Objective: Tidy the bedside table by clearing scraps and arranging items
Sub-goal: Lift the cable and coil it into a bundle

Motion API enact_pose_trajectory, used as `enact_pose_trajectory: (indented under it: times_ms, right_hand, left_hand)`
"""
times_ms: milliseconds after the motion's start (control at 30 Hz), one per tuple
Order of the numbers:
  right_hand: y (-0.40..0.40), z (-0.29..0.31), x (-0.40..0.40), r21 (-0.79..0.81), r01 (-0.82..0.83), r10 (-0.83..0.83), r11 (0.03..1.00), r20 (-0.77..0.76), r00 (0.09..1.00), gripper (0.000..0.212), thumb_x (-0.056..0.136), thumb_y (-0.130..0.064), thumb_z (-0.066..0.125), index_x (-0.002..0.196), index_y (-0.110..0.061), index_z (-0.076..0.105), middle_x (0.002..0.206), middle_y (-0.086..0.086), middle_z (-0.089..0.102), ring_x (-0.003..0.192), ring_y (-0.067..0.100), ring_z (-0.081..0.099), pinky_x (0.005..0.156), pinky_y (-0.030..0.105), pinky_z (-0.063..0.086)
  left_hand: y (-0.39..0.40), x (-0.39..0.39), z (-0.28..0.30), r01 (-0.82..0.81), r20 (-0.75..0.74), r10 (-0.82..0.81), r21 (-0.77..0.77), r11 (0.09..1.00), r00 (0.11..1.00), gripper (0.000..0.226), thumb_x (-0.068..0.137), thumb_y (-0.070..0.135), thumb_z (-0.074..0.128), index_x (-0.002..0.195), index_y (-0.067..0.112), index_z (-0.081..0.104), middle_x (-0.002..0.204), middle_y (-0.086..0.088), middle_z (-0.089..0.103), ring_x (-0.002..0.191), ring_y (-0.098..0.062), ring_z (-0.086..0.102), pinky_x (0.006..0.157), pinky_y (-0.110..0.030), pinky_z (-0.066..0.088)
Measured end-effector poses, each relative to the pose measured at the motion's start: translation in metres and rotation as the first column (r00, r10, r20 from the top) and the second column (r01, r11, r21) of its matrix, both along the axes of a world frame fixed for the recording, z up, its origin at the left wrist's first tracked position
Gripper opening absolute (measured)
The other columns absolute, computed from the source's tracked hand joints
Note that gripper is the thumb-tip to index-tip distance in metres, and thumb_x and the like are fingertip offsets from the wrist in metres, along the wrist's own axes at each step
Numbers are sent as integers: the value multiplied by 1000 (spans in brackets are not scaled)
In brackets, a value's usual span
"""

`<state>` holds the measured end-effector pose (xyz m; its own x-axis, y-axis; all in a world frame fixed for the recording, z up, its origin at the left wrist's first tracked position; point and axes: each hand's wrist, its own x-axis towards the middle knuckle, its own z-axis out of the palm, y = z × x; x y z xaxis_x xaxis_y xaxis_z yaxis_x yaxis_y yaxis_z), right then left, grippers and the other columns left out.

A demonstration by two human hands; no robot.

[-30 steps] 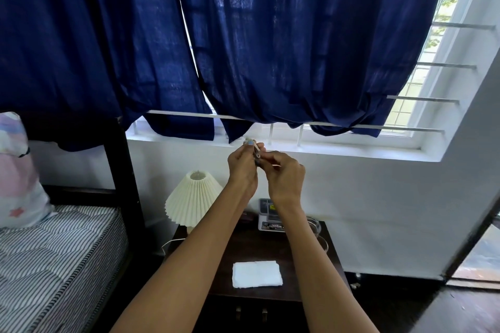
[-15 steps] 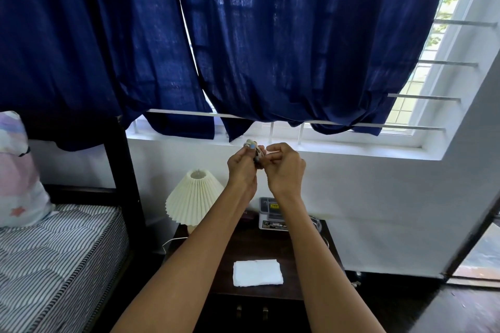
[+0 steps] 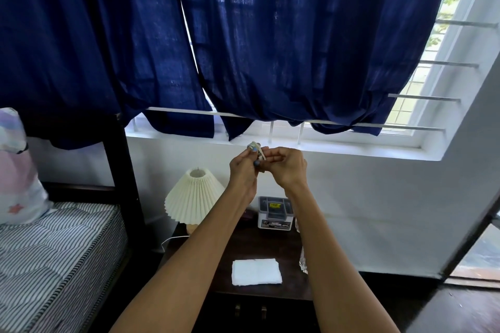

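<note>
We hold both arms stretched forward and raised, our left hand (image 3: 243, 167) and right hand (image 3: 288, 167) meeting fingertip to fingertip, each grip pinched closed.

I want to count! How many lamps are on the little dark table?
1. The lamp, with a pleated cream shade, stands at the back left corner of the bedside table, beside the bed. The arms may hide other things.
</note>
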<state>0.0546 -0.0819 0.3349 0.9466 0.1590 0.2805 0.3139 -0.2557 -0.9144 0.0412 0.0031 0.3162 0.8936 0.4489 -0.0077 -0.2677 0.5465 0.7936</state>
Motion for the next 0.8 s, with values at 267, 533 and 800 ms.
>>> enact_pose_trajectory:
  times_ms: [267,533,800]
  right_hand:
    - [-3,9,7,-28,-2,0,1000,-61,998,16,64,-11,85,75,-10,75,76,8,72,74,20,68,80,38,59]
    - [-3,16,9,-13,-41,39,999,-120,992,18,67,-1,81,64,-15,70,81,11,74,79,29,72,76,41,60]
    - [-5,19,6,41,-89,95,995,-158,983,10,70,0,79,76,-6,73,83,10,70,74,22,68,69,30,60]
  left_hand:
    - [0,-2,3,-6,-2,6,-10,1000,1000,24,94,1,45,110,-6,61,85,-9,66,72,-17,58,64,-24,45]
    - [-2,-7,5,0,7,0,6,1000,1000,25,92,-4,42,79,3,63,76,-11,58,68,-17,52,64,-25,44]
    - [-1,-5,4,-8,-40,5,-58,998,999,19,90,-4,46,82,2,62,80,-11,58,68,-15,54,60,-21,48]
